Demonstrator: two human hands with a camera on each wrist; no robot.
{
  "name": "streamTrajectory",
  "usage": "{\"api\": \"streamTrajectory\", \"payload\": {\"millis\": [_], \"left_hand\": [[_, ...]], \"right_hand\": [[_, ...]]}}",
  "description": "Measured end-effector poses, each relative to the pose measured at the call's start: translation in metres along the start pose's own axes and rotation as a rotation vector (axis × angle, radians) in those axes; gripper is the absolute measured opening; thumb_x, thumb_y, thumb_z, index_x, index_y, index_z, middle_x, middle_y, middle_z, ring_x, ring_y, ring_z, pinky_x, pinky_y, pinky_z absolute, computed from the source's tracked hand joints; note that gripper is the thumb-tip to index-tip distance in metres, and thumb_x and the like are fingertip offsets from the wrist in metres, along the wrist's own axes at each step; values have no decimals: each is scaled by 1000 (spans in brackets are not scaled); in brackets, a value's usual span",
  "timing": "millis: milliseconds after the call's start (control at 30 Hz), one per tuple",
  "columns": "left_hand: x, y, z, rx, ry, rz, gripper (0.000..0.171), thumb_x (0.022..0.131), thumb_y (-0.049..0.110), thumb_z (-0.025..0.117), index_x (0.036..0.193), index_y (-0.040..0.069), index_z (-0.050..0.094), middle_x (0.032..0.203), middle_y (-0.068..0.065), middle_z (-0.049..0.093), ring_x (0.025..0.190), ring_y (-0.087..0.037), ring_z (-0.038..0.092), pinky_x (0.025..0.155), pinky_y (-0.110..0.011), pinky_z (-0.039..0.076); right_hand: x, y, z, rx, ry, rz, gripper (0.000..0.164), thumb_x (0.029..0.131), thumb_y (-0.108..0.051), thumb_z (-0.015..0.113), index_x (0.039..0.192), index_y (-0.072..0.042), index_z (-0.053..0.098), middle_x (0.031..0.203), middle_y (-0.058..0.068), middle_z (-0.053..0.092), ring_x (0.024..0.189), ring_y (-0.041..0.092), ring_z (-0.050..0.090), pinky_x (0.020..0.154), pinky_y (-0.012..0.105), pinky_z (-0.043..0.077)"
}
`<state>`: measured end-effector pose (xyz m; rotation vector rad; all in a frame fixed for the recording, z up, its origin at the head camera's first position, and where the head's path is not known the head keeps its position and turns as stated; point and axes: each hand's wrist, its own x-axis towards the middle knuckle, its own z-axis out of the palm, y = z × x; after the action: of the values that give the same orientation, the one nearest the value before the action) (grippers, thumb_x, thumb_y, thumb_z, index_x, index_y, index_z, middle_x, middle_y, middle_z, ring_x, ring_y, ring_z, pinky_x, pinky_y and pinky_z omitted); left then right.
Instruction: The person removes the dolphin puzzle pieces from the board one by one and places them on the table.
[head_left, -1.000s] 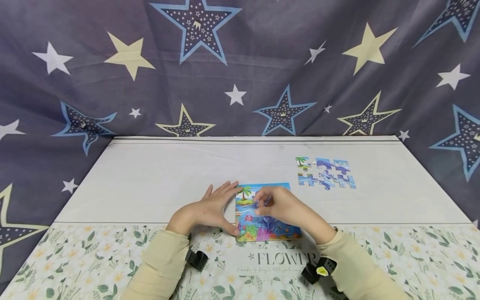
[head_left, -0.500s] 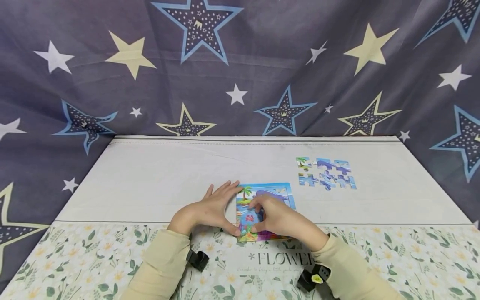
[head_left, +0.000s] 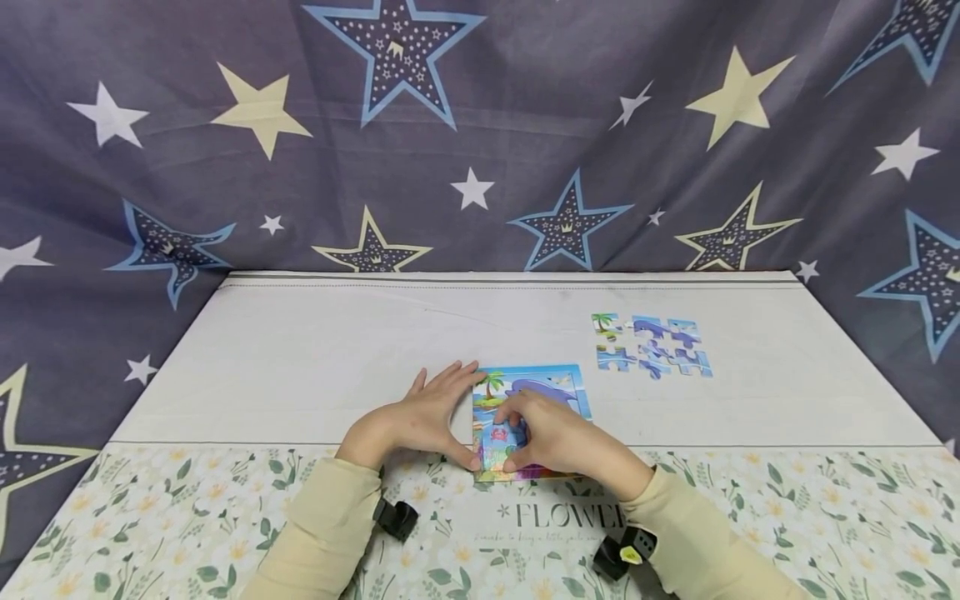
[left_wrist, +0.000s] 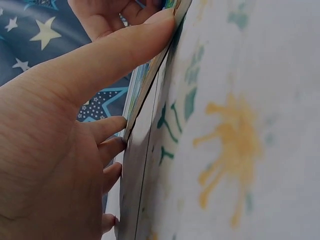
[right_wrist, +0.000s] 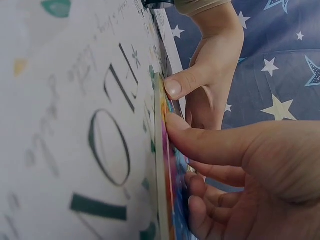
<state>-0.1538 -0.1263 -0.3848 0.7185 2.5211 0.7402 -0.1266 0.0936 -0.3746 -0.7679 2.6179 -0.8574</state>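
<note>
A jigsaw puzzle board point(head_left: 551, 375) with a palm tree, a dolphin and coral printed on it lies in front of me in the head view. My left hand point(head_left: 420, 425) rests along its left edge, fingers spread, with the thumb at the lower left corner. Over the lower left of the board, my right hand point(head_left: 555, 433) bends thumb and fingers around a puzzle piece point(head_left: 498, 435) with a red crab, pinching it. That piece looks slightly out of line with the board. The right wrist view shows the right thumb point(right_wrist: 185, 137) against the board; the fingers partly hide the grip.
Several loose puzzle pieces point(head_left: 652, 348) lie grouped in two rows on the white tabletop point(head_left: 337, 350), behind and right of the board. A flower-printed cloth point(head_left: 187, 508) covers the front. A dark star-patterned curtain point(head_left: 480, 133) rises at the back and sides.
My right hand has moved down and slightly left from the board's upper middle to its lower left. The crab piece has since shifted slightly under its fingers. The left hand has stayed put.
</note>
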Motion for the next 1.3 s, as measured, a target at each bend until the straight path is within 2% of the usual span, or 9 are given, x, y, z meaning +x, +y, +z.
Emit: {"api": "streamTrajectory", "payload": {"millis": [333,700,933,1300], "left_hand": [[-1,3,-1,6,-5,-4,119,67,45,90,159,13,21,166,-8,8,152,-27,0,117,-56,-12],[-1,1,-2,17,-7,-5,119,67,47,89,159,13,21,166,-8,8,152,-28,0,117,-57,-12],[-1,2,-3,10,-11,0,119,68,47,89,159,14,21,166,-8,8,152,-28,-1,117,-57,-12],[0,4,-3,15,-18,-7,119,68,48,89,159,14,21,166,-7,8,152,-27,-1,117,-57,-12]], "right_hand": [[0,-1,1,38,3,18,44,73,-9,88,109,-9,62,91,-1,56,75,14,50,67,32,46],[3,3,-2,150,8,-9,16,91,-7,72,104,-6,62,84,-2,56,68,11,51,61,25,45],[2,3,-6,167,18,-45,14,91,-5,71,102,-6,62,85,-2,58,67,11,53,60,26,48],[1,0,-13,187,-5,-33,14,92,-5,69,106,-7,66,85,-2,62,68,11,55,60,27,48]]}}
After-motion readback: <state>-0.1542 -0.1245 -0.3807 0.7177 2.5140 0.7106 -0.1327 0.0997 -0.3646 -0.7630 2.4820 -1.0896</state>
